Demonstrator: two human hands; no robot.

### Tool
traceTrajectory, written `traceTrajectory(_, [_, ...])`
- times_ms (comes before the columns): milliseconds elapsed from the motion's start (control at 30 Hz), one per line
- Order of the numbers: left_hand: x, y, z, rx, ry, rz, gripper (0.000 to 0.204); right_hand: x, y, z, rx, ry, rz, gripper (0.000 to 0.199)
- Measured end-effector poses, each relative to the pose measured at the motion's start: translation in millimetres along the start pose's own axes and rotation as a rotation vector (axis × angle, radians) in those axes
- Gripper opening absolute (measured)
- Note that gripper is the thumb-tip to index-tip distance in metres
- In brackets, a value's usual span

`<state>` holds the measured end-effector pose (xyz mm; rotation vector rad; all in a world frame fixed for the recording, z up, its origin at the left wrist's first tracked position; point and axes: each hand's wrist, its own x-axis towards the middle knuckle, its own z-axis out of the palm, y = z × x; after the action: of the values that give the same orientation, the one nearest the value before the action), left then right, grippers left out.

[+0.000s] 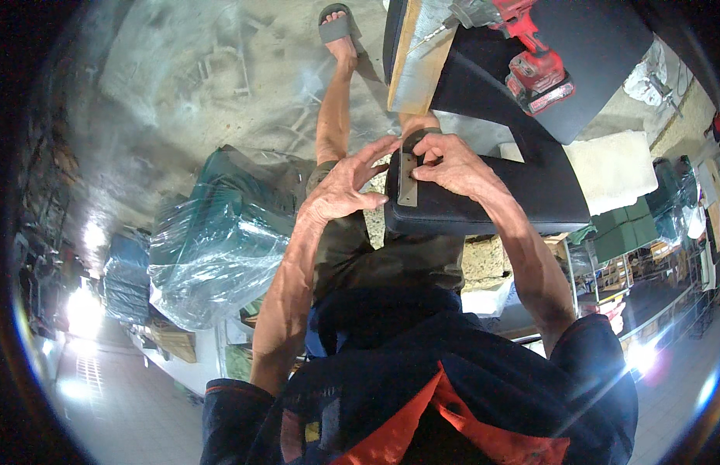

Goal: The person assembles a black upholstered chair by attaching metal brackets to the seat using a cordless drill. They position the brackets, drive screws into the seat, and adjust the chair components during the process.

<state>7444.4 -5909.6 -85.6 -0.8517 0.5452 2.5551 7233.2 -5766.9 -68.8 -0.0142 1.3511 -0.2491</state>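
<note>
A flat metal plate (407,194) with holes lies on the end of a black padded piece of furniture (503,203) in front of me. My right hand (458,169) is over the plate, thumb and fingers curled together at its edge. Whatever they pinch, perhaps something small, is too hidden to name. At the left side of that padded end, my left hand (346,186) has its thumb and fingers apart and holds nothing that I can see. Its fingertips come close to the plate's far end.
A red cordless drill (534,74) with a long bit lies on the black furniture, near its wooden edge (416,66). Plastic-wrapped green bundles (220,240) stand at left. A white foam block (614,170) is at right. One sandalled foot (336,35) rests on the concrete floor.
</note>
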Motion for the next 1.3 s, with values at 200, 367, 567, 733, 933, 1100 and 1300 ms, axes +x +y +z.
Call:
traceTrajectory(200, [-2.5,0.5,-1.8,-0.029,-0.002,-0.013,0.106,-2.9,-5.8,-1.9,0.011,-0.038,0.032,0.035])
traceTrajectory(367, [-3.8,6.3,0.2,-0.076,0.039,-0.08,0.102,-4.9,-8.5,-1.8,0.012,-0.033,0.044,0.037])
traceTrajectory(567, [-2.4,2.1,-4.4,-0.027,0.014,-0.043,0.09,-5.6,-7.7,-1.1,0.027,-0.017,0.033,0.038])
traceTrajectory(733, [-3.0,0.3,-5.8,-0.033,-0.007,-0.047,0.087,-7.3,-9.3,-1.2,0.038,-0.02,0.03,0.036])
traceTrajectory(933, [-2.6,-1.3,-5.3,0.024,-0.023,-0.019,0.088,-6.1,-10.0,0.5,-0.012,-0.02,0.015,0.035])
traceTrajectory(1100, [-1.3,-3.6,-6.0,0.088,-0.018,0.009,0.091,-5.2,-9.2,-0.1,0.01,-0.018,0.025,0.034])
traceTrajectory(1300, [-1.4,-4.2,-6.1,0.134,0.016,-0.032,0.092,-7.8,-15.0,-0.4,0.007,-0.017,0.021,0.035])
